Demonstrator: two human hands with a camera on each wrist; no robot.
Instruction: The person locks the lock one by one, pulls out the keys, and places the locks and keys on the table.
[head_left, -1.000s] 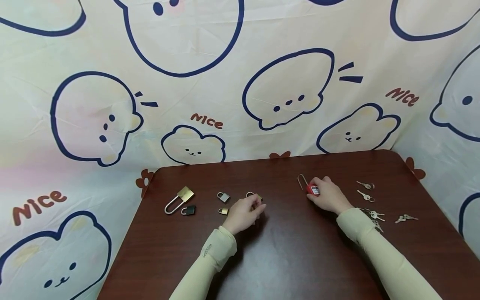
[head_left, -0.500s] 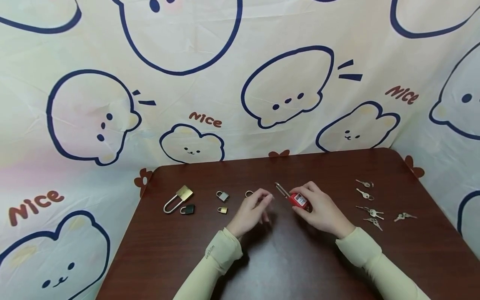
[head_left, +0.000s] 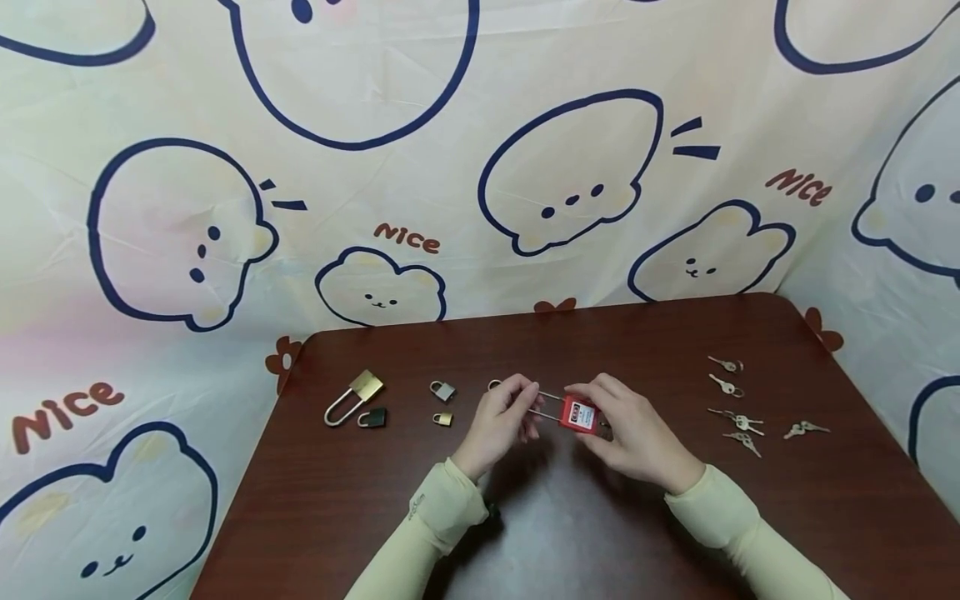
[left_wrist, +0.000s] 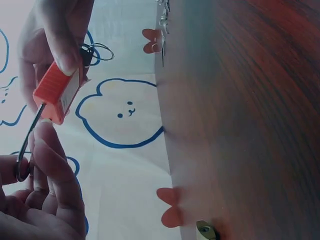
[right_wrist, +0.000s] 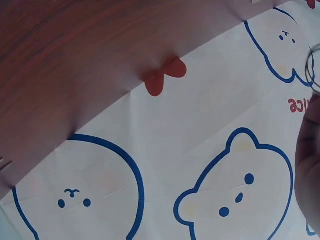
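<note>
Both hands have come together over the desk (head_left: 675, 517): the right hand (head_left: 630, 429) grips the red padlock (head_left: 577, 414) by its body. The left hand (head_left: 501, 421) pinches its long shackle (head_left: 546, 406), bracing it level between them, while spare padlocks (head_left: 360, 400) and keys (head_left: 738, 412) lie to either side.

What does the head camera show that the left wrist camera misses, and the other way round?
Only the head view shows the whole scene: the spare padlocks at the table's left, the keys at its right, and both sleeves.

Only the left wrist view shows, up close, the long shackle passing between the left hand's fingers, and a wire ring at the lock's far end.

Both show the red padlock held between the left hand and right hand, the brown table and the cartoon cloth.
</note>
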